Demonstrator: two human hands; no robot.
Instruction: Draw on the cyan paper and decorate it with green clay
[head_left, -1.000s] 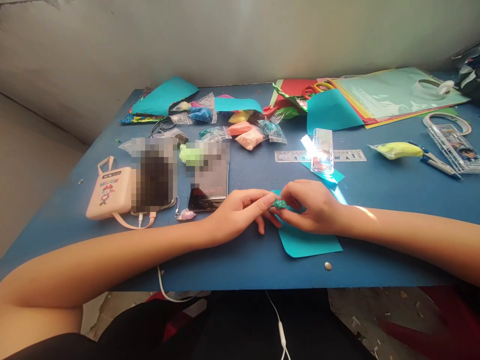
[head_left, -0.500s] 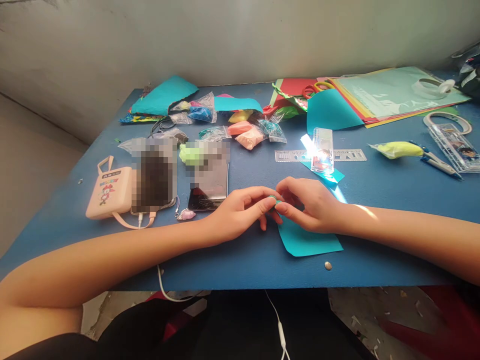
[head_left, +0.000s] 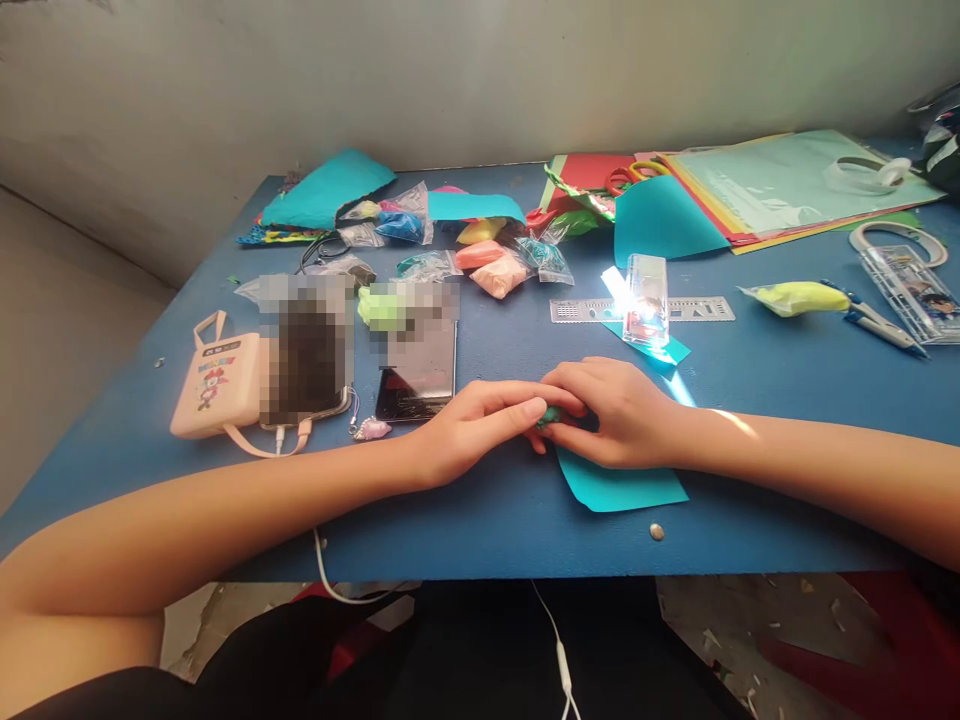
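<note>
Between the fingertips of both hands is a small lump of dark green modelling clay, mostly covered by fingers. My left hand closes on it from the left, thumb on the near side and forefinger stretched over the top. From the right, my right hand pinches the same lump with bent fingers. Under my right hand lies a turquoise sheet of paper, its upper part hidden by that hand. A clear decorated case rests across a metal stencil ruler just beyond the right hand.
Several bags of coloured clay lie towards the wall. At left are a pink power bank and a dark phone. Rightward sit a yellow clay bag, a pen, a tape roll and stacked coloured sheets.
My fingers have shifted around the green clay; the left forefinger now reaches further right over it, and the right hand's fingers have closed in. The objects on the table stay in place.
</note>
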